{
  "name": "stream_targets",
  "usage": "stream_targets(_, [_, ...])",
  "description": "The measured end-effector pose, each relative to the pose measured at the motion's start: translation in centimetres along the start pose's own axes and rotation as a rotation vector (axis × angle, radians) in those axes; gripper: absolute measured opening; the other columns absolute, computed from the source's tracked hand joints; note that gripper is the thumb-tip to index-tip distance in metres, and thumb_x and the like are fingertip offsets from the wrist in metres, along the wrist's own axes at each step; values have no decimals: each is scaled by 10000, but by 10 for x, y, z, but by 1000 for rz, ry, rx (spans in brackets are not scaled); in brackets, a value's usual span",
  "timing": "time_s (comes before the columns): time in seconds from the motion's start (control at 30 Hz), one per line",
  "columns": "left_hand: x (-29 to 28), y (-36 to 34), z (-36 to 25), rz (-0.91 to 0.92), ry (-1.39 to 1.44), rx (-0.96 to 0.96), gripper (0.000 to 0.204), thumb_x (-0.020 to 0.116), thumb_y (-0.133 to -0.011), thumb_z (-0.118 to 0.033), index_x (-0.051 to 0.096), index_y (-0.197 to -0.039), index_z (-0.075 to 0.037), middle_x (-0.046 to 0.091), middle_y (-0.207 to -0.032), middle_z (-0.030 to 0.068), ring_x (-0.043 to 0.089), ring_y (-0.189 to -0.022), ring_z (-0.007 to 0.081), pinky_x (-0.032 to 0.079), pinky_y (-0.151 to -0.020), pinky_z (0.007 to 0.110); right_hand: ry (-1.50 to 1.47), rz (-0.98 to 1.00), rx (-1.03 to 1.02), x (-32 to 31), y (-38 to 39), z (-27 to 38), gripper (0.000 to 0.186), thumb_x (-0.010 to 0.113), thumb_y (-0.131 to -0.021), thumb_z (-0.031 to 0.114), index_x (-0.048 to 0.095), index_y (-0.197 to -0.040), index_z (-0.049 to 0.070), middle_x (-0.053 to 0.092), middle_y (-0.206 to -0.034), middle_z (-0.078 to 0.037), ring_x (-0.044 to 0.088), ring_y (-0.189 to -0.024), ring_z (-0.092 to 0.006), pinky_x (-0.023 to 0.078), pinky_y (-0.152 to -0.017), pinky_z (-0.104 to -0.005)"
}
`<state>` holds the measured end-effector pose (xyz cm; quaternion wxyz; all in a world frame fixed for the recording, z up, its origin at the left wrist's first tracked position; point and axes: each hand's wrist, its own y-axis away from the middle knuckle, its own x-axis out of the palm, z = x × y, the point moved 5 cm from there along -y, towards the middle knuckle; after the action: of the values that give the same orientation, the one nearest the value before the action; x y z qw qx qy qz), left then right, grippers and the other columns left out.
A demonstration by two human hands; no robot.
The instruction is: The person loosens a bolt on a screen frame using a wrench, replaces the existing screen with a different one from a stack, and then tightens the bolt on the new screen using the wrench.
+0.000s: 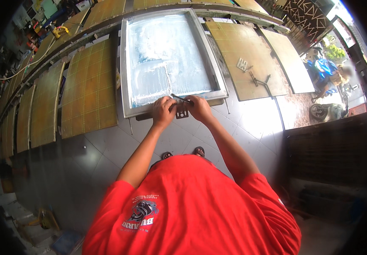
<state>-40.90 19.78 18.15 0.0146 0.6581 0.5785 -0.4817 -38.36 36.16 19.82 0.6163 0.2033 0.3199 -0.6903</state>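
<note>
In front of me lies a large screen-printing frame (125,78) with a pale rim. Its mesh (181,46) is streaked with wet-looking white and light blue, and drip lines run toward the near edge. My left hand (163,112) is closed at the near rim, its fingers curled over the edge. Just to its right, my right hand (200,109) grips a thin dark stick-like tool (181,98). The tool's tip points left over the near rim, close to the left hand's fingers. Its exact kind is too small to tell.
Flat boards with yellow grid lines stand left (91,85) and right (247,55) of the frame. The right board bears a small pale block (243,64) and a dark forked metal piece (261,82). A yellow tool (57,30) sits far left. Far right, someone is beside a scooter (328,111).
</note>
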Motion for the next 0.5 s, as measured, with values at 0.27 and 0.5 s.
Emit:
stream_targets(0.27, [-3, -4, -5, 16, 29, -46, 134, 692, -722, -199, 614, -781, -107, 583, -874, 38, 561, -872, 262, 419, -777, 387, 6, 113, 16, -120, -25, -46, 203, 573, -848, 224, 653, -908, 47, 655, -805, -132, 630, -735, -259, 472, -666, -366])
stream_targets(0.5, [-2, -2, -8, -1, 0, -38, 163, 689, -732, -215, 577, -764, -101, 576, -859, 39, 551, -862, 266, 414, -778, 387, 599, 425, 190, -187, 83, -63, 152, 540, -813, 193, 608, -780, 60, 625, -774, -150, 610, -766, -326, 463, -647, -396])
